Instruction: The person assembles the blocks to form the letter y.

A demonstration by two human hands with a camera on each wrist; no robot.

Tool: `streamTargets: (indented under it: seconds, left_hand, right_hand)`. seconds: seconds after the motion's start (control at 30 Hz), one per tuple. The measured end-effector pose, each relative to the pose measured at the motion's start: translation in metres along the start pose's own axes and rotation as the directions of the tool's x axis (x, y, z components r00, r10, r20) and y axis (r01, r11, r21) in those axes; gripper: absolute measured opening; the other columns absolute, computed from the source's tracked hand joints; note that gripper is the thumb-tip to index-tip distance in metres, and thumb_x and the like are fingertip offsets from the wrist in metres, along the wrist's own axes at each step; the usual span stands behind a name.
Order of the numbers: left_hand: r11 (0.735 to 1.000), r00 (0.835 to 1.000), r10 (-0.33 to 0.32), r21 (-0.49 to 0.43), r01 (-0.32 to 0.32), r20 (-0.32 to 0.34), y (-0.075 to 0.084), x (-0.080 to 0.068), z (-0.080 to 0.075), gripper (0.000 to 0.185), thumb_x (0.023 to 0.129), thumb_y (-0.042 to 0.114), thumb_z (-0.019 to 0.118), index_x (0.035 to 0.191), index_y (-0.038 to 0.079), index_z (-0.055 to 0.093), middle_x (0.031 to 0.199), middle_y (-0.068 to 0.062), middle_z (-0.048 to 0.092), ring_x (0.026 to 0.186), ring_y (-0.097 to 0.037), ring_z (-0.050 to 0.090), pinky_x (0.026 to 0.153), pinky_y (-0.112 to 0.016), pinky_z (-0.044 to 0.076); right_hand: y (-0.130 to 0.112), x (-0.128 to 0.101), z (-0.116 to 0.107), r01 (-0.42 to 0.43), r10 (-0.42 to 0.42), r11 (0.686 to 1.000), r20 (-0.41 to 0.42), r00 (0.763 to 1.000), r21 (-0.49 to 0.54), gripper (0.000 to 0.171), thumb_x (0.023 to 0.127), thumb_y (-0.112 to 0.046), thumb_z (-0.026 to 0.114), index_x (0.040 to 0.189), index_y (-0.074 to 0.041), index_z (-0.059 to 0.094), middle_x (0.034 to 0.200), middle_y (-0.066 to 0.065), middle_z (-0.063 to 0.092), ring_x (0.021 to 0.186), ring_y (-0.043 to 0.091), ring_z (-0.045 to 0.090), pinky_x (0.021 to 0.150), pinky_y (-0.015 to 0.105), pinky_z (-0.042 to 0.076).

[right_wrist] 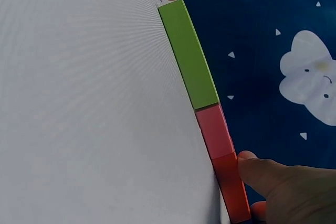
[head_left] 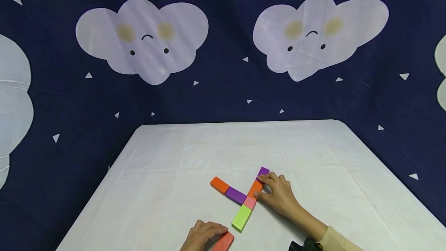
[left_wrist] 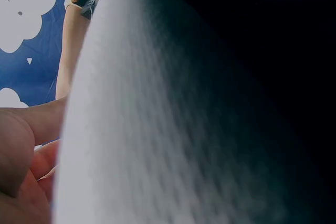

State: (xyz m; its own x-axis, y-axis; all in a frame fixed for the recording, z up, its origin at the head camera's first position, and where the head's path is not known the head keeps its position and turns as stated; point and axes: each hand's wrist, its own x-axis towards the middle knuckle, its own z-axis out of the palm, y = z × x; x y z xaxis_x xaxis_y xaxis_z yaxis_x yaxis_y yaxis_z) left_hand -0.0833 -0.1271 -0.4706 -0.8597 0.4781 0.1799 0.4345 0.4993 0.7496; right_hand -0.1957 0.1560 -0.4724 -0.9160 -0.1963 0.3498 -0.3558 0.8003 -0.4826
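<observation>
On the white table, my right hand (head_left: 280,195) has its thumb and index finger on an orange block (head_left: 254,190), with the index finger near its joint with a purple block (head_left: 264,171). Below the orange one lie a small pink block (head_left: 249,202) and a long green block (head_left: 242,217), end to end. A second purple block (head_left: 235,195) and a second orange block (head_left: 220,185) branch off to the left. Nearer the front, my left hand (head_left: 203,236) grips a coral-red block (head_left: 223,242). The left wrist view shows only part of the left hand (left_wrist: 23,161), beside a blurred pale surface.
The white tabletop (head_left: 167,154) spreads around the blocks. Behind and beside it hangs a dark blue cloth (head_left: 223,100) printed with clouds and small triangles. A black device (head_left: 306,245) sits on the right wrist by a pale yellow sleeve (head_left: 336,240).
</observation>
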Motion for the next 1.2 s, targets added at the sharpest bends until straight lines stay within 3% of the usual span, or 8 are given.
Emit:
streamTargets:
  seconds: [0.17, 0.53, 0.83, 1.2]
  left_hand:
    - [1.0, 0.999, -0.017, -0.01, 0.017, 0.032, 0.001, 0.002, -0.002, 0.049, 0.073, 0.04, 0.076, 0.117, 0.022, 0.065, 0.115, 0.006, 0.065, 0.088, 0.006, 0.034, 0.068, -0.023, 0.025]
    - [0.999, 0.999, 0.011, 0.053, -0.012, 0.034, 0.001, 0.007, -0.002, 0.049, 0.074, 0.039, 0.076, 0.119, 0.023, 0.065, 0.117, 0.003, 0.067, 0.089, 0.005, 0.036, 0.066, -0.022, 0.025]
    - [0.996, 0.991, -0.087, 0.014, 0.086, 0.103, 0.004, 0.014, -0.002, 0.048, 0.08, 0.042, 0.071, 0.122, 0.022, 0.063, 0.122, 0.0, 0.065, 0.088, 0.004, 0.035, 0.067, -0.023, 0.024]
    - [0.996, 0.992, -0.087, 0.032, 0.085, 0.089, 0.004, 0.017, 0.001, 0.048, 0.079, 0.043, 0.07, 0.121, 0.021, 0.065, 0.121, 0.0, 0.066, 0.088, 0.003, 0.036, 0.067, -0.023, 0.024]
  right_hand:
    - [0.001, 0.0, 0.0, 0.002, -0.002, 1.0, -0.001, 1.0, -0.004, 0.052, 0.068, -0.036, 0.081, 0.113, -0.013, 0.07, 0.107, -0.003, 0.064, 0.082, 0.011, 0.043, 0.072, 0.028, 0.03]
    - [0.002, 0.0, 0.001, 0.019, -0.019, 1.0, -0.018, 1.0, -0.006, 0.051, 0.068, -0.035, 0.081, 0.113, -0.013, 0.07, 0.106, -0.002, 0.064, 0.082, 0.011, 0.043, 0.072, 0.028, 0.03]
    - [0.003, 0.001, 0.001, 0.031, -0.031, 0.999, -0.028, 0.999, -0.011, 0.052, 0.067, -0.036, 0.08, 0.113, -0.013, 0.07, 0.105, -0.002, 0.064, 0.081, 0.01, 0.043, 0.072, 0.028, 0.03]
    - [0.002, 0.0, 0.002, 0.025, -0.025, 1.0, -0.02, 0.999, -0.006, 0.051, 0.068, -0.035, 0.08, 0.113, -0.013, 0.07, 0.105, -0.002, 0.064, 0.082, 0.01, 0.044, 0.073, 0.029, 0.031]
